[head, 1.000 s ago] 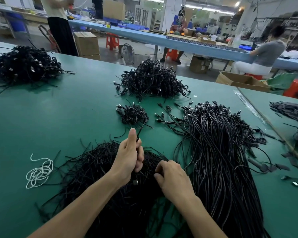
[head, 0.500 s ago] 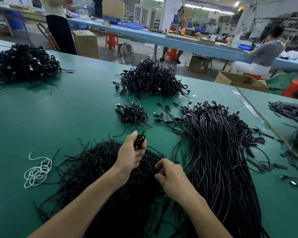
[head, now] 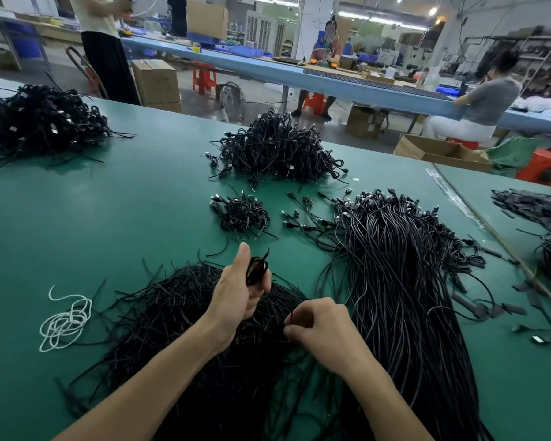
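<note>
The right hand (head: pixel 323 326) curls over the flat heap of thin black ties (head: pixel 185 319), pinching one thin black tie (head: pixel 291 317) between thumb and fingertips. Just beyond, the left hand (head: pixel 239 288) grips a small coiled black cable (head: pixel 257 270) in its closed fingers, thumb up, above the heap's far edge on the green table (head: pixel 109 218).

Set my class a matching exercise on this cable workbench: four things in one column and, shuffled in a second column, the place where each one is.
Things
1. coiled black cable
2. white cord
3. small pile of bundled cables
4. thin black tie

Places
A. loose on the green table, left of both arms
B. pinched by the right hand
C. gripped in the left hand
D. on the table just beyond the left hand

Pairs: 1-C, 2-A, 3-D, 4-B
</note>
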### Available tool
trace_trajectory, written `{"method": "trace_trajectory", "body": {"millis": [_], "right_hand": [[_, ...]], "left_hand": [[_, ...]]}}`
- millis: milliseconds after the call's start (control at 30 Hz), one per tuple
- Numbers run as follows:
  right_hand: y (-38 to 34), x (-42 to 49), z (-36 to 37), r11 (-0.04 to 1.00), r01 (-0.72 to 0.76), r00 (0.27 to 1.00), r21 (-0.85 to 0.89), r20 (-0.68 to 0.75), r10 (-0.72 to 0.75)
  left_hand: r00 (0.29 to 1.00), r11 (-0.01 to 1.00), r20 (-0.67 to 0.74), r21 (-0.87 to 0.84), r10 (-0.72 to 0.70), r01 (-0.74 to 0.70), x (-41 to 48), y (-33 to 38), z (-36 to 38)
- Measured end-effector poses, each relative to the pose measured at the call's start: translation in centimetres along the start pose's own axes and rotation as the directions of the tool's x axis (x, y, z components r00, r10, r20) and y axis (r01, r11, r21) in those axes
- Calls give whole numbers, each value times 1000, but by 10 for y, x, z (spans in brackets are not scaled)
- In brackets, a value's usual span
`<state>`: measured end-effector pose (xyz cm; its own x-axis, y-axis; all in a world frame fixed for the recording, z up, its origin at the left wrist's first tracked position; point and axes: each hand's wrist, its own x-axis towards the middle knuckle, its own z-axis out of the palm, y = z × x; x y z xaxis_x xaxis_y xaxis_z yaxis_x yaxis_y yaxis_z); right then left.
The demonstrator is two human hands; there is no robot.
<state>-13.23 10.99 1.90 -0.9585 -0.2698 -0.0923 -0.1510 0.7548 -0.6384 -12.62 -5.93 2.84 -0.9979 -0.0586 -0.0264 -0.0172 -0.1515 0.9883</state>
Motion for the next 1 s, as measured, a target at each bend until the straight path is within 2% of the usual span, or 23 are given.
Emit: {"method": "trace_trajectory", "body": {"millis": [100, 233, 300, 400, 533, 633, 700, 867, 1000], "right_hand": [[-5, -2, -10, 993, 40, 991, 114, -129, -25], [-23, -8, -22, 946, 164, 950, 278, -302, -76], [-32, -11, -26, 946, 233, 927, 223, -346, -147], [-39, -15, -29, 953, 301, 905, 46, -330, -270], [-40, -19, -32, 939, 344, 891, 18, -321, -320], [-41, -20, -33, 936, 351, 884, 29, -340, -321], [-42, -20, -34, 928, 371, 856, 42, -402, -325], [-42, -22, -33, 870, 401, 821, 288, -533, -202], [-45, -23, -26, 795, 433, 814, 425, -564, -142]], "left_hand": [[1000, 998, 13, 62, -5, 4, -1, 0, 0], [999, 995, 46, 99, -22, 17, -4, 1, 4], [997, 996, 73, 94, -11, 4, -6, 2, 7], [987, 993, 159, 108, 23, -40, -11, 4, 8], [979, 990, 190, 105, 75, -97, -15, 6, 7], [978, 982, 164, 119, 127, -147, -16, 6, 6], [980, 985, 156, 99, 124, -140, -18, 7, 7], [993, 996, 80, -29, 84, -82, -19, 3, 8], [984, 990, 153, -114, 95, -78, -21, 0, 12]]}}
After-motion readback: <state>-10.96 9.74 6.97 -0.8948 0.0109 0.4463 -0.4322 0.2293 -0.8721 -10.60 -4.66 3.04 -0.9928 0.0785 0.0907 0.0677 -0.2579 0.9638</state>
